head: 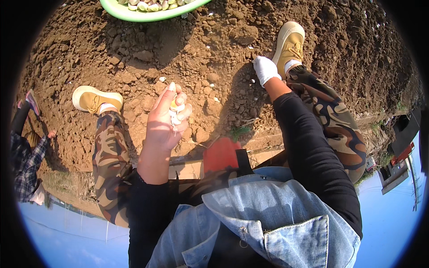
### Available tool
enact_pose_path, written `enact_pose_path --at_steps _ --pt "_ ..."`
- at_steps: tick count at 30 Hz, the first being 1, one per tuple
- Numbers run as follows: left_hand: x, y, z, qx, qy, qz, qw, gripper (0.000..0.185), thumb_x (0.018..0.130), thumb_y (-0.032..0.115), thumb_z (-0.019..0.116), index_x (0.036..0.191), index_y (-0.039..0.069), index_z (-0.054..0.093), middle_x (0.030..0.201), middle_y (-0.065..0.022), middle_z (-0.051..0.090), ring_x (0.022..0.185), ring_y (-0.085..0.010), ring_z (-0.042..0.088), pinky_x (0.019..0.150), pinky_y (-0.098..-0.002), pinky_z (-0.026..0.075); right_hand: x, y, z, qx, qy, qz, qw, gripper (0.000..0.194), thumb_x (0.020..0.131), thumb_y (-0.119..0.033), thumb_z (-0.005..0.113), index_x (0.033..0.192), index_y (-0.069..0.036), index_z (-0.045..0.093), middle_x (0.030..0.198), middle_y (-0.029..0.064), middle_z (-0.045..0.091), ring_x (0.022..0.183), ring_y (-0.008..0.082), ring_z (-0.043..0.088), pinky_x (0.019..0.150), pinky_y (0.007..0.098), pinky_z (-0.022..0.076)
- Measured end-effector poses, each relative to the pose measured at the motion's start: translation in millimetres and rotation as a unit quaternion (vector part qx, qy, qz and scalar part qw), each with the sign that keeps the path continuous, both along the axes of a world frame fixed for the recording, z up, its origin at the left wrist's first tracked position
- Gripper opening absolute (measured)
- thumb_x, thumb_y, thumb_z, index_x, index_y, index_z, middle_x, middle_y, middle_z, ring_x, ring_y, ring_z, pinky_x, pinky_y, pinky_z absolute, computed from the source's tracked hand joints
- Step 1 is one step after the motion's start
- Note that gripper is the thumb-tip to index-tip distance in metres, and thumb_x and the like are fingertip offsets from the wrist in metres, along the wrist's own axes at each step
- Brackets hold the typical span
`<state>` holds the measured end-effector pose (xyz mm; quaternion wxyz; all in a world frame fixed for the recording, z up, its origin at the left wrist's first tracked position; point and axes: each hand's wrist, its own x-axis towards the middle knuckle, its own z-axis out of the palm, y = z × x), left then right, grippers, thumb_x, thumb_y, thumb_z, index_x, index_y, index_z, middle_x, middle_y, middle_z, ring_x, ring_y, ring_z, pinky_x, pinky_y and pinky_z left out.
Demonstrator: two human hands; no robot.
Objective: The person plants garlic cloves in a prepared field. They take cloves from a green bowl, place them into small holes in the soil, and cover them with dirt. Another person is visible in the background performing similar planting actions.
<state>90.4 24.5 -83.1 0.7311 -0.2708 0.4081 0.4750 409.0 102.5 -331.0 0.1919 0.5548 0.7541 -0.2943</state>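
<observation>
My left hand (166,115) is bare, palm turned inward, its fingers curled around several garlic cloves (174,110) above the soil. My right hand (265,68) wears a white glove and reaches down to the soil beside the tan shoe on my right foot. Its fingertips are hidden, so whether it holds a clove cannot be seen. Single pale cloves dot the ground between my feet: one clove (162,79) lies just beyond my left hand, another clove (216,99) between the two hands.
A light green basin (147,16) of garlic cloves stands on the cloddy brown soil (140,78) ahead. My tan left shoe (97,99) and right shoe (292,43) are planted wide apart. Something red (221,154) is beneath me. Another person (28,157) in plaid bends at far left.
</observation>
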Motion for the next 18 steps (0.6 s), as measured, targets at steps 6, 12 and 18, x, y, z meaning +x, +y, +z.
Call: enact_pose_path --at_steps 6,12,18 --pt "1.5 13.7 -34.4 -0.051 0.057 -0.016 0.997 0.019 0.098 0.031 0.048 0.097 0.012 0.047 0.077 0.0031 0.044 0.054 -0.0073 0.04 0.032 -0.0175 0.025 -16.4 5.8 -0.4 -0.082 -0.049 0.092 0.991 0.025 0.09 -0.016 0.044 0.09 -0.001 0.063 0.093 0.0241 0.063 0.093 0.0354 0.062 0.082 0.0396 0.048" --pt "7.6 19.1 -51.6 -0.069 0.095 -0.029 0.993 0.017 0.098 0.031 0.047 0.096 0.014 0.049 0.076 0.0054 0.042 0.052 -0.0047 0.035 0.032 -0.0165 0.023 -7.3 9.3 0.1 -0.117 -0.039 -0.012 0.992 0.023 0.084 -0.018 0.056 0.098 -0.005 0.069 0.101 0.0147 0.067 0.096 0.029 0.064 0.084 0.0378 0.0493" --pt "11.8 18.8 -58.6 -0.075 0.094 -0.035 0.992 0.017 0.099 0.031 0.046 0.096 0.014 0.049 0.076 0.0061 0.041 0.052 -0.0032 0.034 0.031 -0.015 0.023 -3.7 -0.1 -23.6 -0.134 -0.036 -0.117 0.983 0.022 0.083 -0.02 0.059 0.095 -0.006 0.07 0.096 0.0166 0.067 0.089 0.0326 0.065 0.079 0.0377 0.0503"
